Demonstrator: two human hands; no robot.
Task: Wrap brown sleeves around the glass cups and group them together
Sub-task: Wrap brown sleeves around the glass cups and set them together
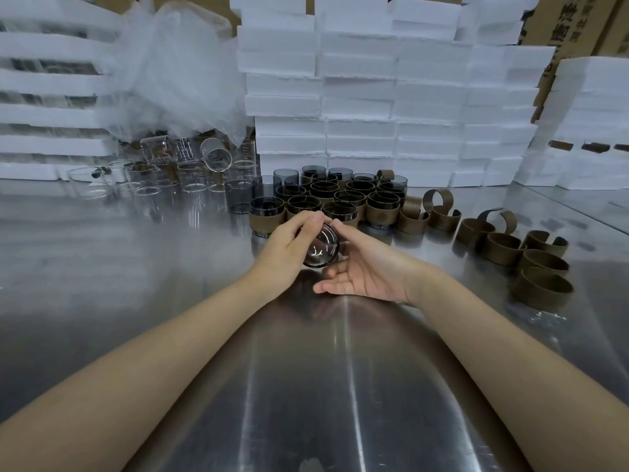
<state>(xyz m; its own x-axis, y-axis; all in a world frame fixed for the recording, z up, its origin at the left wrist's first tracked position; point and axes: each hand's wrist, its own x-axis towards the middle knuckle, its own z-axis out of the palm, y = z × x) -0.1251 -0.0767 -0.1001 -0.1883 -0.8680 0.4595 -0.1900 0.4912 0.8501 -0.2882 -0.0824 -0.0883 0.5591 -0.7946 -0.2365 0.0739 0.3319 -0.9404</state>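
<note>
A smoky glass cup lies tilted between my hands above the steel table, its round base facing me. My left hand grips it from the left, fingertips over its top edge. My right hand cups it from the right and below, thumb on the rim; a bit of brown shows behind the cup, too hidden to tell if it is a sleeve. Just behind stands a tight group of sleeved dark cups. Loose brown sleeves lie curled to the right.
Clear glass cups, some tipped over, crowd the back left under crumpled plastic wrap. Stacks of white foam trays wall off the back. The steel table stretches toward me under my forearms.
</note>
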